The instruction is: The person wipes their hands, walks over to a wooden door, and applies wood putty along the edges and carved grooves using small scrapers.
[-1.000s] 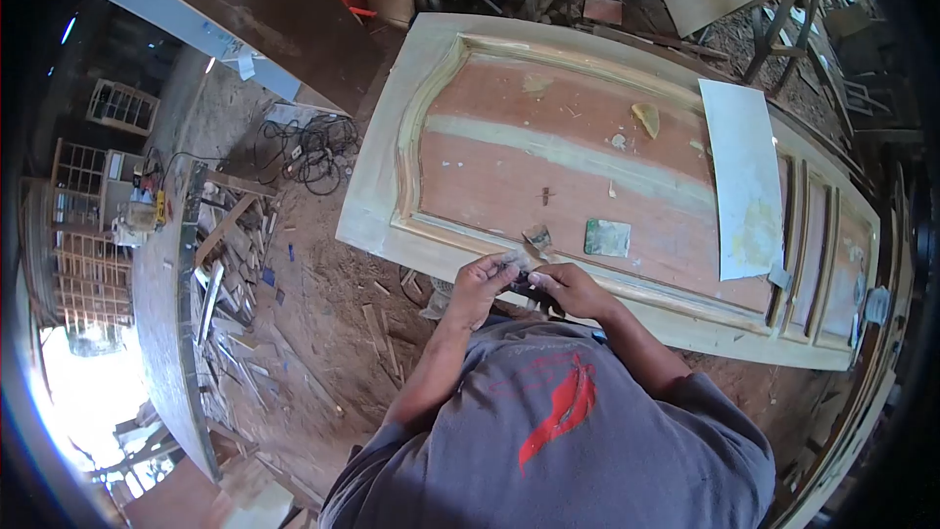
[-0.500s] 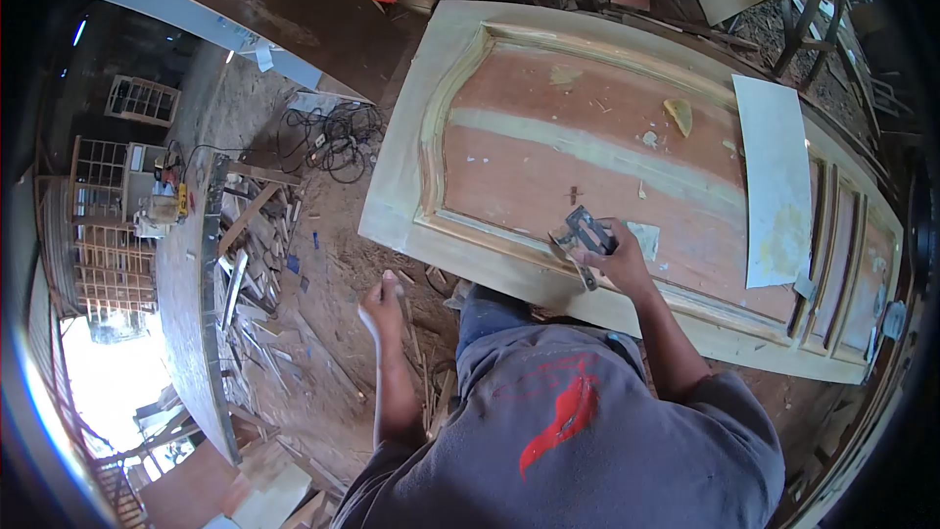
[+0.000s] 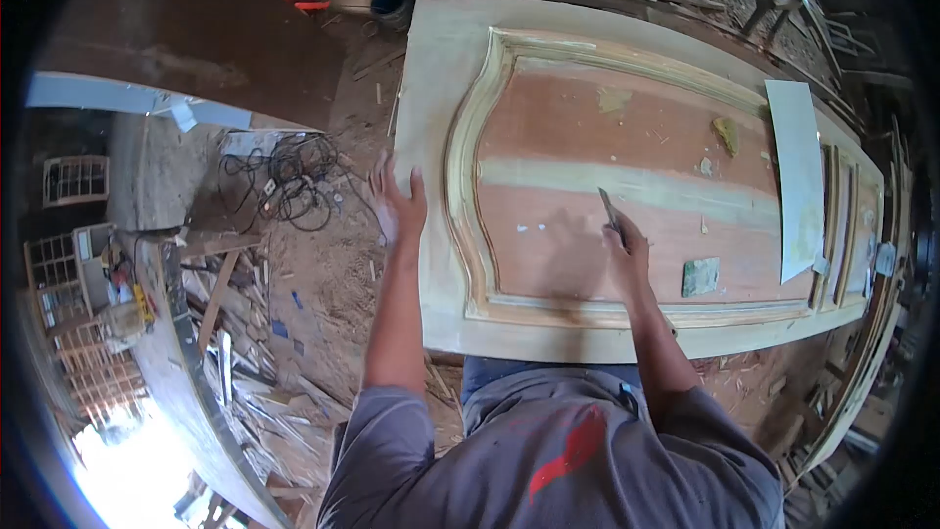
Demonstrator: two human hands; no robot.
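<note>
- Putty knife (image 3: 608,208) gripped in right hand (image 3: 627,250), fingers closed round handle, blade tip on reddish arched panel of wooden door (image 3: 548,118) lying flat.
- Left hand (image 3: 399,204) flat, fingers spread, on door's pale left edge.
- Sandpaper piece (image 3: 700,276) just right of right hand; white sheet (image 3: 801,176) further right.
- Tangled cables (image 3: 284,181) on sawdust floor left.

A single head-worn camera looked steeply down and forward over the person's own shoulders, with a wide fisheye lens that curved the edges into a dark rim. It sat close above the door (image 3: 627,186), which filled the upper middle, while the littered floor (image 3: 313,274) ran down the left side.
</note>
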